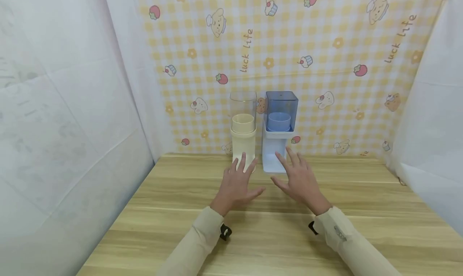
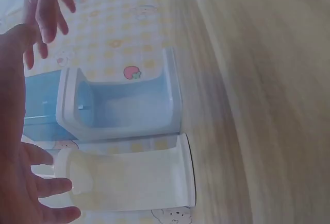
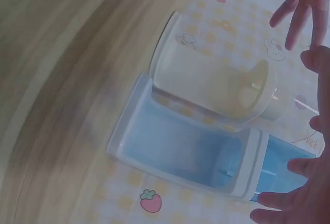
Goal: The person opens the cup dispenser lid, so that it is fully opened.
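Note:
Two upright dispenser-like holders stand side by side at the back of the table. The cream holder (image 1: 243,141) on the left has a clear rounded top with a cream cup-shaped part inside. On the right, the pale blue holder (image 1: 269,149) carries a squarish see-through blue top (image 1: 282,107) around a blue round part. Both have a hollow front above a flat base, seen in the wrist views. My left hand (image 1: 236,185) hovers before the cream holder, fingers spread. Before the blue holder, my right hand (image 1: 301,180) is likewise spread. Neither hand holds anything.
The wood-grain table (image 1: 173,211) reaches back to a yellow checked cloth (image 1: 202,43) printed with cartoon figures. White sheets hang at the left (image 1: 65,107) and right (image 1: 427,119). Dark wrist-camera straps (image 1: 225,232) show under the sleeves.

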The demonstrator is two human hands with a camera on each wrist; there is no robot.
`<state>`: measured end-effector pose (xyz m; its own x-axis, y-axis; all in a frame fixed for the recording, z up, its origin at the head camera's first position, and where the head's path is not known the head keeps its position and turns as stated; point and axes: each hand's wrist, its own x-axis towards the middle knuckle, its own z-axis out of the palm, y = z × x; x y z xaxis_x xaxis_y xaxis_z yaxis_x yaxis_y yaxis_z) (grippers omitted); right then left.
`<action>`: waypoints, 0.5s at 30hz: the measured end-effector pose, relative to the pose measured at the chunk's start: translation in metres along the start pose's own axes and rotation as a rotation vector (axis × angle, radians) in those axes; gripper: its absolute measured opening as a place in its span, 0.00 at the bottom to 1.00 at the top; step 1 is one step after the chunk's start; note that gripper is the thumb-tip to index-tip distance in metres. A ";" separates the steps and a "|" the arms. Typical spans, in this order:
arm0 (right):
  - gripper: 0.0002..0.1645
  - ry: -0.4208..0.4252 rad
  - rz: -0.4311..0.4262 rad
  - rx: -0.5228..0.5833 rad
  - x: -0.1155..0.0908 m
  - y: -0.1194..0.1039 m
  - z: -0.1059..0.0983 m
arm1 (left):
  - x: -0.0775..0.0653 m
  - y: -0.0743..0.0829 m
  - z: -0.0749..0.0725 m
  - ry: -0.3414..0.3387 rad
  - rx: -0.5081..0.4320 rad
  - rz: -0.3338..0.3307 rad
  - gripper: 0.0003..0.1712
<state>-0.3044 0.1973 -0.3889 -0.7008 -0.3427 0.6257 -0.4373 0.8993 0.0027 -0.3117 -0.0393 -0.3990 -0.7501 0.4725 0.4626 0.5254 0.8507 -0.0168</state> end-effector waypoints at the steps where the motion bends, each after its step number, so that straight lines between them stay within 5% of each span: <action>1: 0.48 0.006 0.010 0.016 0.001 0.000 0.001 | 0.001 0.000 -0.001 0.008 -0.023 -0.010 0.54; 8: 0.46 0.165 0.051 0.126 0.013 -0.003 0.013 | 0.001 0.006 -0.001 0.128 -0.114 -0.051 0.54; 15: 0.46 0.203 0.254 0.264 0.028 -0.009 0.015 | 0.003 0.010 0.006 0.169 -0.207 -0.145 0.55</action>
<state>-0.3287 0.1757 -0.3831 -0.6913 -0.0353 0.7217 -0.4130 0.8388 -0.3546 -0.3118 -0.0281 -0.4032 -0.7550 0.2896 0.5883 0.5013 0.8333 0.2331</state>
